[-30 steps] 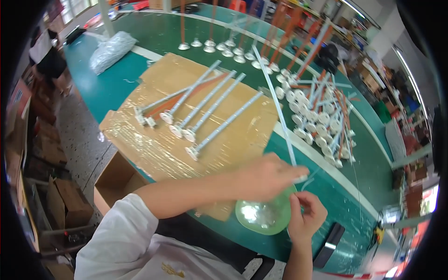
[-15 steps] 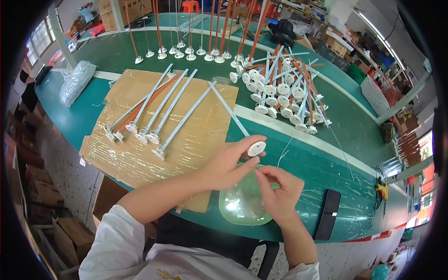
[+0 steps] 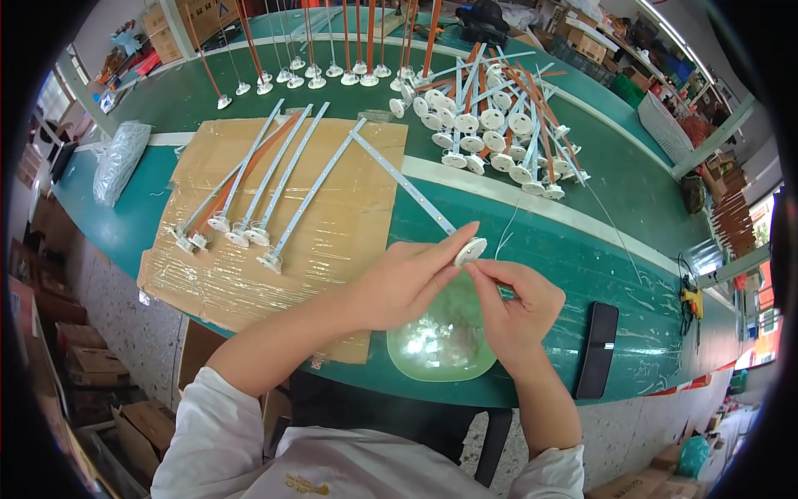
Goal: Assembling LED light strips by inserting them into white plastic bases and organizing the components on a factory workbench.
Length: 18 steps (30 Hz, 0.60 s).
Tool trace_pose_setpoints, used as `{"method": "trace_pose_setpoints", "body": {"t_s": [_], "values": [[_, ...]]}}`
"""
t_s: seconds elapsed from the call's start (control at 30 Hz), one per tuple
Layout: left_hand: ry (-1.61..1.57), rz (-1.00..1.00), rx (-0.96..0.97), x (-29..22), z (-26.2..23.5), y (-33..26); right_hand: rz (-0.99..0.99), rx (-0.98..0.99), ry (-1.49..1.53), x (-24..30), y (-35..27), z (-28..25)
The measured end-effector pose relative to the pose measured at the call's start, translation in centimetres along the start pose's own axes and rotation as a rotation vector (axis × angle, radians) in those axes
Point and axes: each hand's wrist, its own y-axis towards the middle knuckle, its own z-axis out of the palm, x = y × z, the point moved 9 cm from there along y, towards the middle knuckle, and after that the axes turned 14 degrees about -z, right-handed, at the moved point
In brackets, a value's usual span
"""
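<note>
On green table (image 3: 573,266): cardboard sheet (image 3: 357,216) | floor (image 3: 133,324): cartons (image 3: 145,426) | left fingers (image 3: 447,244) pinching white disc (image 3: 471,251) | right fingers (image 3: 496,271) together at its rim

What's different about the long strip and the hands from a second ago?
The long strip swung left: its far end pointed past the cardboard and now is over it. The left hand, holding it, shifted left. The right hand came up to the strip's white disc, which now shows clearly. The green bowl and the heap of strips stayed put.

White shirt (image 3: 366,461): gold mark (image 3: 306,485) | cardboard sheet (image 3: 353,208): red print (image 3: 317,360) | carton (image 3: 661,476): dark lettering (image 3: 636,486)
</note>
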Motion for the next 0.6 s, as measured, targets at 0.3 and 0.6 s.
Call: {"method": "trace_pose_setpoints", "body": {"t_s": [0.3,0.6], "values": [[-0.007,0.079,-0.171,-0.5,-1.1,-0.3,0.002,-0.001,-0.057,0.4,-0.3,0.3],[-0.009,0.04,-0.199,0.3,-1.4,-0.2,0.0,0.144,0.059,-0.6,-0.1,1.5]]}}
